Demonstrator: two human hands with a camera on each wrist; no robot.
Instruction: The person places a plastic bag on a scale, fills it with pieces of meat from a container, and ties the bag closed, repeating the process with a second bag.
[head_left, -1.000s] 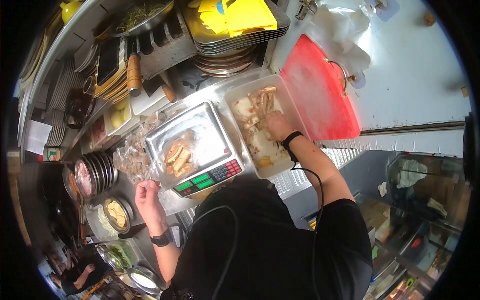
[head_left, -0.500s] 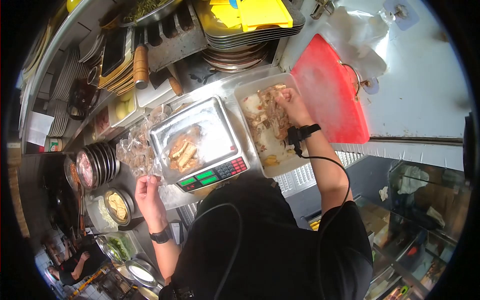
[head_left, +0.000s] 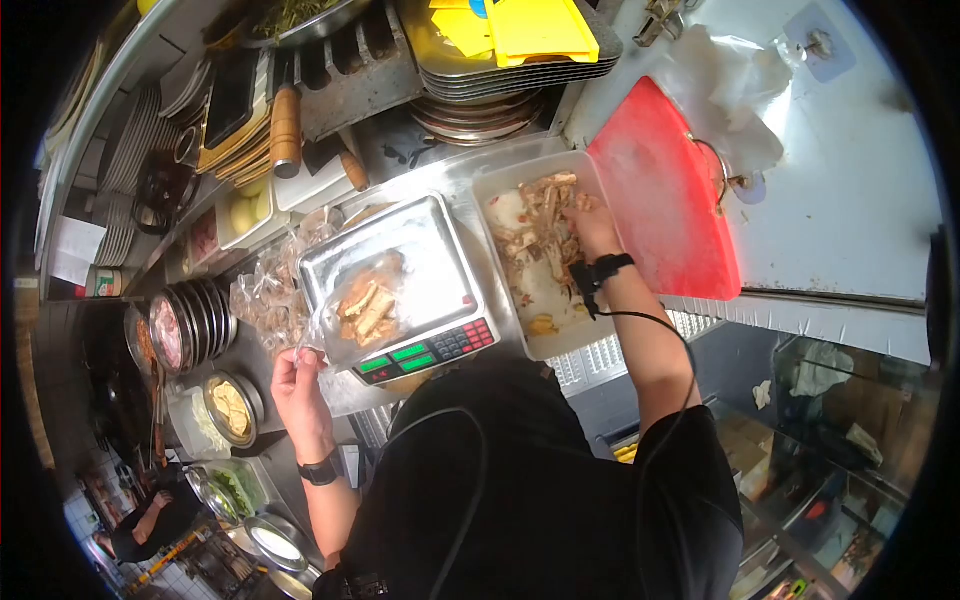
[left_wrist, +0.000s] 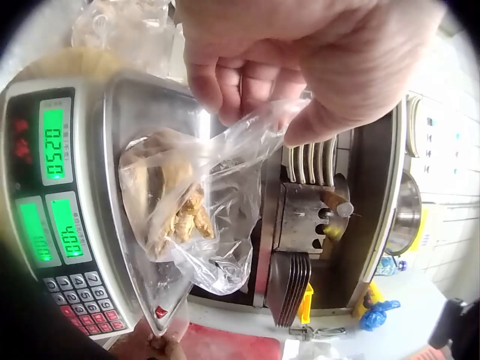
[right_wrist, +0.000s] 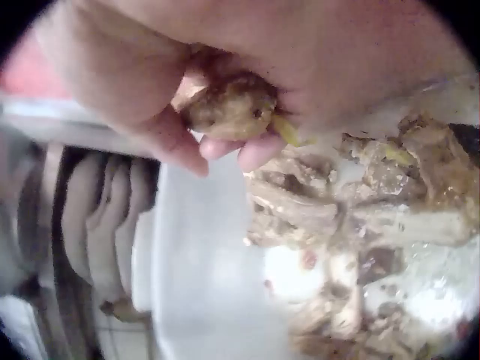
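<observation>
My left hand [head_left: 302,400] pinches the rim of a clear plastic bag [left_wrist: 232,195] between thumb and fingers. The bag lies on the steel pan of a digital scale [head_left: 425,255] with chunks of brown cooked meat [left_wrist: 187,214] inside; the scale's displays are lit green. Over the white plastic tub [head_left: 572,338] to the right of the scale, my right hand [head_left: 598,228] curls round a chunk of meat [right_wrist: 232,109]. Below this hand, more bony meat pieces [right_wrist: 300,202] lie in the tub, along with pale patches of fat or broth.
Filled, knotted bags [head_left: 270,300] lie left of the scale. A red cutting board [head_left: 665,190] flanks the tub. Behind are stacked trays [head_left: 520,80] and a knife rack [head_left: 330,105]. Bowls of ingredients [head_left: 235,410] stand at left. Another person [head_left: 155,525] is at lower left.
My right hand was deep among the meat, rose toward the tub's far right side, and now sits slightly lower there with a chunk in its fingers. The left hand stays at the bag.
</observation>
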